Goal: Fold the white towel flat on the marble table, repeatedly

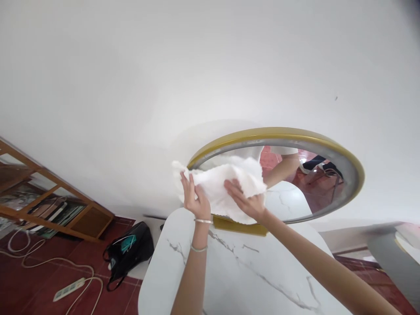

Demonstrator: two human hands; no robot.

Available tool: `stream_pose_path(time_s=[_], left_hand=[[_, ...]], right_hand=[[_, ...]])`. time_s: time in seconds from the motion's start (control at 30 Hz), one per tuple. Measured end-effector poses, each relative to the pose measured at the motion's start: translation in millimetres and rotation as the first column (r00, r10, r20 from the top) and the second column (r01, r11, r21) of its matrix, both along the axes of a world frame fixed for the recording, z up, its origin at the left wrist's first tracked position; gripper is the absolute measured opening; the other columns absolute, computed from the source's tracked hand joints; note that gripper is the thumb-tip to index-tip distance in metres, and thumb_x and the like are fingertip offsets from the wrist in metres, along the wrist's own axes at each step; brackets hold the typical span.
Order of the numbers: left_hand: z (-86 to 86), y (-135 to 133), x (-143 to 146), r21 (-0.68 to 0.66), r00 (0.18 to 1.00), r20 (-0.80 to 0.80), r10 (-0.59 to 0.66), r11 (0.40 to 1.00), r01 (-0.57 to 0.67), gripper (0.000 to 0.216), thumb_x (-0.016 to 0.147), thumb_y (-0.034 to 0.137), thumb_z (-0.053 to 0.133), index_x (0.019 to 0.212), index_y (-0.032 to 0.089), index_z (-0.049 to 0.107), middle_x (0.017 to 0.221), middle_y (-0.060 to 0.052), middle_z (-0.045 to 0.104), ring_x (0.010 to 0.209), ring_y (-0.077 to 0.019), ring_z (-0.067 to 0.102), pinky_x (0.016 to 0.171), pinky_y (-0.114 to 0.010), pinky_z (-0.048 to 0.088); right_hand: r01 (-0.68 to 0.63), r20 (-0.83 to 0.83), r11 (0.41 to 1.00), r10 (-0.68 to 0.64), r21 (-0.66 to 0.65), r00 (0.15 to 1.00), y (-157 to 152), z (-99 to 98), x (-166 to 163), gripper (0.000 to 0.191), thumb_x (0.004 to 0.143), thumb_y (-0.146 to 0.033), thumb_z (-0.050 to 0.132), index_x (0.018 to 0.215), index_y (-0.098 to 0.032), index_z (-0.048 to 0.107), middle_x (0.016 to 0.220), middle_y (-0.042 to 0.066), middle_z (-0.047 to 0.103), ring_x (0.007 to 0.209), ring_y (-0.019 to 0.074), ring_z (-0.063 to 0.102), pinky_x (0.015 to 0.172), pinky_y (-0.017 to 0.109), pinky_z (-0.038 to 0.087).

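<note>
A white cloth [218,181] is spread against the left part of a round mirror with a gold frame [356,168], which stands on a white marbled table [243,271] and leans on the white wall. My left hand [193,197] holds the cloth's left side with fingers curled over its edge; two thin bracelets ring that wrist. My right hand [246,199] lies flat on the cloth, fingers stretched out, pressing it to the glass. The mirror reflects an arm and red floor.
A black bag [129,253] sits on the red tiled floor left of the table. A white power strip [68,288] with a looping cable lies further left. A wooden shelf with books [49,205] stands against the wall. A grey object [393,258] is at right.
</note>
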State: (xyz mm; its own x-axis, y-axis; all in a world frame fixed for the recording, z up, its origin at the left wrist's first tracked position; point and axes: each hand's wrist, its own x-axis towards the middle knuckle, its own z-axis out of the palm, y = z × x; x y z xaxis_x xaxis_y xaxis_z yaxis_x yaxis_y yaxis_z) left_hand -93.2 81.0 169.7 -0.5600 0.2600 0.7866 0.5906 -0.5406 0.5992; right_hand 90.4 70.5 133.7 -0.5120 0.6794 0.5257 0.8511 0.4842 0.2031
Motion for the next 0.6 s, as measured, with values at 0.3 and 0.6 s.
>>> stream_pose_path(time_s=[0.3, 0.6], left_hand=[[122.2, 22.8, 18.1, 0.105, 0.939, -0.292, -0.182, 0.97, 0.221, 0.032, 0.098, 0.031, 0.043, 0.122, 0.017, 0.06, 0.12, -0.009, 0.067, 0.115, -0.0182, 0.061, 0.096, -0.032, 0.051], [-0.3, -5.6, 13.3, 0.006, 0.975, -0.203, -0.089, 0.996, 0.092, 0.017, 0.091, 0.023, 0.049, 0.079, 0.019, 0.06, 0.098, -0.008, 0.068, 0.105, -0.0204, 0.063, 0.092, -0.04, 0.051]], right_hand=[[0.066, -0.092, 0.758, -0.007, 0.649, 0.996, 7.6, 165.7, -5.3, 0.052, 0.099, -0.021, 0.044, 0.149, -0.02, 0.028, 0.143, 0.004, 0.049, 0.143, 0.0217, 0.025, 0.118, 0.053, -0.002], [-0.206, 0.052, 0.978, 0.204, 0.028, 0.978, 5.8, 55.9, -2.6, 0.04, 0.099, -0.027, 0.039, 0.137, -0.02, 0.049, 0.138, 0.014, 0.053, 0.116, 0.0246, 0.059, 0.094, 0.04, 0.048]])
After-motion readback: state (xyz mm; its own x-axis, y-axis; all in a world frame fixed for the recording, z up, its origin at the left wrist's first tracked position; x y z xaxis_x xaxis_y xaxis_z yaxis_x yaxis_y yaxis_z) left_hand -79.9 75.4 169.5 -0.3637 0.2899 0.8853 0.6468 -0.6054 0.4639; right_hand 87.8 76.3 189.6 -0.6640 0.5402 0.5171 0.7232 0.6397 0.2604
